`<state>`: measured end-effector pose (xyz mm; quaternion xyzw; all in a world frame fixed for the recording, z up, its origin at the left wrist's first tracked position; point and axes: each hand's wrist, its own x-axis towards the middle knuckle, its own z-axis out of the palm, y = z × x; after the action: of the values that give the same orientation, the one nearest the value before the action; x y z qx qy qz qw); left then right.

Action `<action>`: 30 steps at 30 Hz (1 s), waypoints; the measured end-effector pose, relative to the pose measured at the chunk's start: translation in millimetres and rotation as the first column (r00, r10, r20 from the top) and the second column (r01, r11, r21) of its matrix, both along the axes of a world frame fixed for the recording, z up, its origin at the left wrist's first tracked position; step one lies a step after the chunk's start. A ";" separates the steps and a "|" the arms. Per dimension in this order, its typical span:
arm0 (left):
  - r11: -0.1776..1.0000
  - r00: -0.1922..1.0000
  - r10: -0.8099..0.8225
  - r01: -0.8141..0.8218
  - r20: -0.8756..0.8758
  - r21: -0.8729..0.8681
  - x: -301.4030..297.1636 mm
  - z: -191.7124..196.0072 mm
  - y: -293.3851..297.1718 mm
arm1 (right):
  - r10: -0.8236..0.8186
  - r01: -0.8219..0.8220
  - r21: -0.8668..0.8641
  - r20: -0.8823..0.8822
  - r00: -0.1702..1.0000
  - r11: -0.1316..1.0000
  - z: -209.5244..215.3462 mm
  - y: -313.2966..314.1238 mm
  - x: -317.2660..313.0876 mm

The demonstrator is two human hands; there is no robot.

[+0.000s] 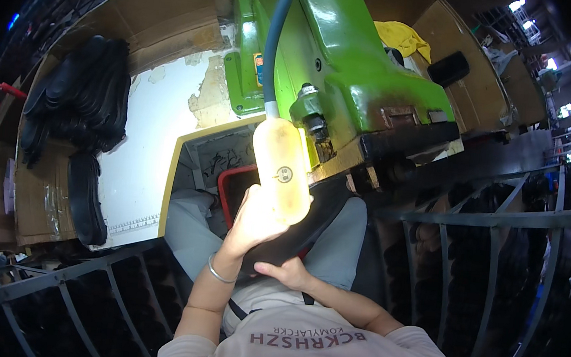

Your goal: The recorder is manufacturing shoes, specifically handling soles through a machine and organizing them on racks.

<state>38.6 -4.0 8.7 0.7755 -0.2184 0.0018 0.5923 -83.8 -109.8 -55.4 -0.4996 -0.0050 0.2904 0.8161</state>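
Observation:
A long black shoe sole (325,226) lies slanting over my lap, below the green machine (355,63). My left hand (255,218) is closed on its left side, brightly lit; a glowing lamp head (280,148) hides most of its fingers. Nearer my body, my right hand (286,272) grips the lower end of the same sole, thumb pointing left. The sole's far end reaches toward the machine's worn front edge, close to a black-tipped metal fitting (315,122). Lamp and machine block the view of where they meet.
Black soles (81,88) are piled on the white tabletop (147,141) at left, inside cardboard walls (171,8). A red bin (225,190) sits under the table opening. Metal racks (493,262) flank me. A yellow cloth (404,39) lies behind the machine.

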 end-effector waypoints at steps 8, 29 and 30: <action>0.977 0.948 0.169 -0.198 -0.271 -0.081 -36.0 1.6 1.7 | 0.099 -0.105 -0.148 -0.047 0.994 0.983 11.6 -50.0 -31.7; 0.894 0.854 0.006 -0.237 0.520 0.379 -7.5 40.8 7.2 | -0.616 0.615 0.093 0.253 0.746 0.783 73.8 -71.5 98.4; 0.917 0.837 -0.046 -0.181 0.546 0.355 -9.3 34.2 11.6 | -0.572 0.572 0.076 0.234 0.786 0.817 72.3 -70.3 97.9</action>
<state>29.3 7.5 42.9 0.8530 -0.3448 0.1990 0.3376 14.1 -180.1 16.9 -0.5091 0.0451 -0.0345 0.8588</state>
